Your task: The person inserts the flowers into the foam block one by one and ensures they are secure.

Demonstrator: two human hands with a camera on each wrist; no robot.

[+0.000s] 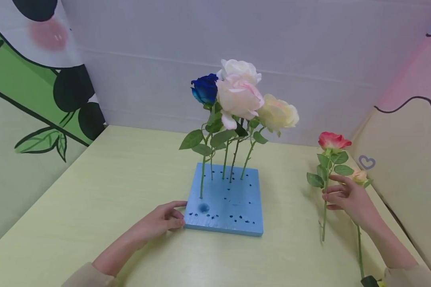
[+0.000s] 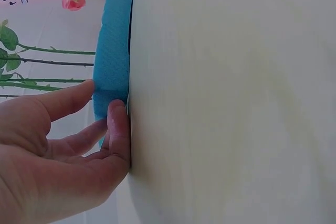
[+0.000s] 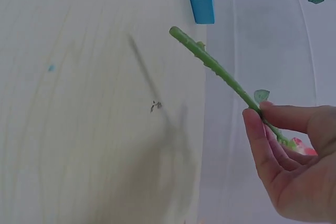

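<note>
A peach rose (image 1: 359, 175) at right is mostly hidden behind the right hand (image 1: 348, 199), whose fingers pinch the red rose (image 1: 332, 140) stem upright. The left hand (image 1: 161, 221), fingers seemingly straight, touches the blue foam block (image 1: 224, 205) at lower centre.

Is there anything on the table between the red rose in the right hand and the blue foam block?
Nothing visible. The right hand holds the red rose upright by its stem, and bare yellow-green table lies between it and the square blue foam block. The four roses stand in the block's far rows; near holes look free.
</note>
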